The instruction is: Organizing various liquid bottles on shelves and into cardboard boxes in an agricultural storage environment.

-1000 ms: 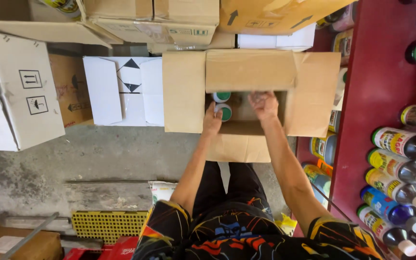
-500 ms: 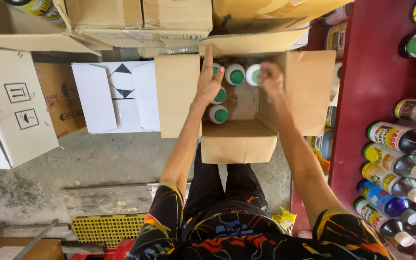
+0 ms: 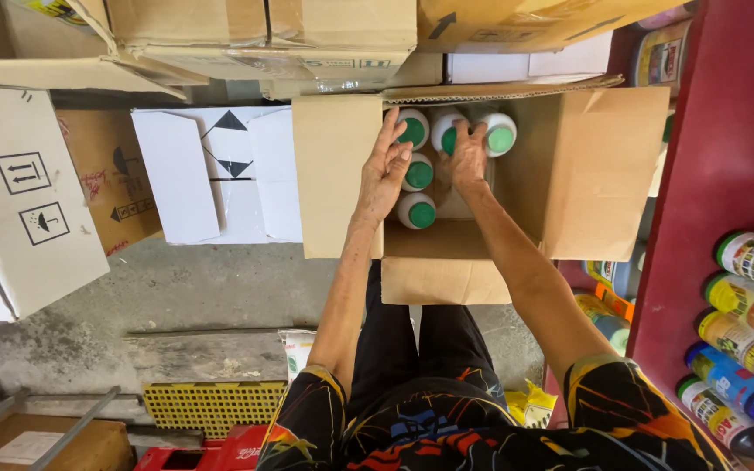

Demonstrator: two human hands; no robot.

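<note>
1. Head view shows us looking down on an open brown carton (image 3: 447, 262) at the upper centre of the frame, its flaps folded out to left and right.
2. We see other cardboard boxes stacked along the top edge, a white box with black arrows (image 3: 211, 174) to the left of the carton, and a larger white box (image 3: 19, 201) at far left.
3. Down the right edge a red shelf (image 3: 726, 113) carries a row of colourful bottles (image 3: 743, 349).
4. Inside the carton stand white bottles with green caps (image 3: 418, 192), grouped toward its upper left part.
5. Our left hand (image 3: 383, 174) lies with fingers spread, its fingertips resting on the top left bottle.
6. Our right hand (image 3: 467, 155) curls over a green-capped bottle in the top row, fingers closed around the cap.
</note>
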